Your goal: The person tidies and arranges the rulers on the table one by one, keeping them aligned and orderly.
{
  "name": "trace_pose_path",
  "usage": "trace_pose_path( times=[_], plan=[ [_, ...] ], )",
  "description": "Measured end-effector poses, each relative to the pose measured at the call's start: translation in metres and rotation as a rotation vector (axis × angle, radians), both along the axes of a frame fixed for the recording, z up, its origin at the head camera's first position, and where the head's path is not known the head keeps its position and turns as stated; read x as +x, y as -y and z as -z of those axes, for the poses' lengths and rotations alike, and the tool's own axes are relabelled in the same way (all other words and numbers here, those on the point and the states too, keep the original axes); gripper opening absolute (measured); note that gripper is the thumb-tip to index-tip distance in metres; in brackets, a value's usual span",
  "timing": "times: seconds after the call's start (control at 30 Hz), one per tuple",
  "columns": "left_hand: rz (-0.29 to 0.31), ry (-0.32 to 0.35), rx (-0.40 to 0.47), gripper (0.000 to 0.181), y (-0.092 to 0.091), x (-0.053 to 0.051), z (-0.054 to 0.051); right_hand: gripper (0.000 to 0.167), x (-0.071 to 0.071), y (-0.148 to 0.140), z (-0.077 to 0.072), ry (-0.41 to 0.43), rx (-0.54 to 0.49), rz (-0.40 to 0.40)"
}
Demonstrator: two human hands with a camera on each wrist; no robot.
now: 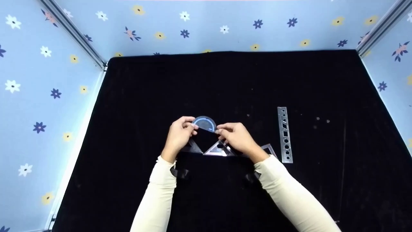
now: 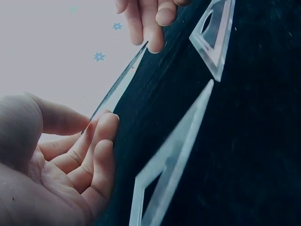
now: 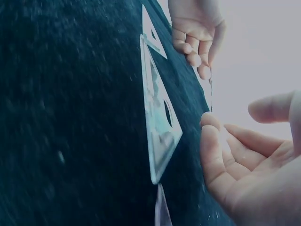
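A clear protractor with a blue scale is held between both hands, flat edge toward the person, tilted up off the black cloth. My left hand pinches its left end between thumb and fingers. At the other end, the fingertips of my right hand touch the corner, while the right thumb stands apart from them in the right wrist view. Below the hands lie two clear set squares, the left set square and the middle set square, their tips almost meeting. The right forearm partly covers a third set square.
A clear stencil ruler with cut-out shapes lies to the right of the right hand. Black cloth covers the table. Blue flowered panels stand at the back and both sides, with metal posts at the corners.
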State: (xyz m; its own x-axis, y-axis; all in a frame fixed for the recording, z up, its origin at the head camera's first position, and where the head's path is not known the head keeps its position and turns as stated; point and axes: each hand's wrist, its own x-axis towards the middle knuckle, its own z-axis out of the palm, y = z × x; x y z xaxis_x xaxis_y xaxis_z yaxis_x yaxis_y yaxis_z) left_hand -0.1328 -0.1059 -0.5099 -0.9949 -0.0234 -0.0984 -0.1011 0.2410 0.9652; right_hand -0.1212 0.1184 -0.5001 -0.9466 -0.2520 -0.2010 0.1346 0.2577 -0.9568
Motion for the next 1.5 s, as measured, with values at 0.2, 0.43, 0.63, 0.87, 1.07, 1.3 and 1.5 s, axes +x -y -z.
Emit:
trace_pose_path(
  times=[0.2, 0.43, 0.63, 0.87, 1.07, 1.3, 1.5],
  plan=[
    [-0.029, 0.013, 0.038, 0.029, 0.013, 0.004, 0.004, 0.025, 0.005, 0.014, 0.001, -0.018, 0.035, -0.046],
    [-0.059, 0.019, 0.039, 0.030, 0.028, 0.007, 0.005, 0.024, 0.005, 0.029, 0.000, -0.011, 0.019, -0.068],
    [-0.114, 0.069, 0.023, 0.032, 0.042, 0.009, 0.007, 0.025, 0.005, 0.045, 0.002, -0.008, 0.016, -0.103],
    [-0.187, 0.022, -0.112, 0.026, 0.056, 0.014, 0.011, 0.025, 0.009, 0.063, 0.003, 0.001, 0.032, -0.127],
    [-0.207, -0.020, -0.269, 0.024, 0.070, 0.019, 0.012, 0.027, 0.012, 0.077, 0.003, 0.012, 0.003, -0.148],
    [-0.207, -0.002, -0.324, 0.022, 0.088, 0.020, 0.013, 0.029, 0.014, 0.092, 0.003, 0.060, -0.063, -0.160],
    [-0.198, 0.045, -0.348, 0.022, 0.103, 0.023, 0.011, 0.033, 0.018, 0.105, 0.006, 0.153, -0.135, -0.185]
  ],
)
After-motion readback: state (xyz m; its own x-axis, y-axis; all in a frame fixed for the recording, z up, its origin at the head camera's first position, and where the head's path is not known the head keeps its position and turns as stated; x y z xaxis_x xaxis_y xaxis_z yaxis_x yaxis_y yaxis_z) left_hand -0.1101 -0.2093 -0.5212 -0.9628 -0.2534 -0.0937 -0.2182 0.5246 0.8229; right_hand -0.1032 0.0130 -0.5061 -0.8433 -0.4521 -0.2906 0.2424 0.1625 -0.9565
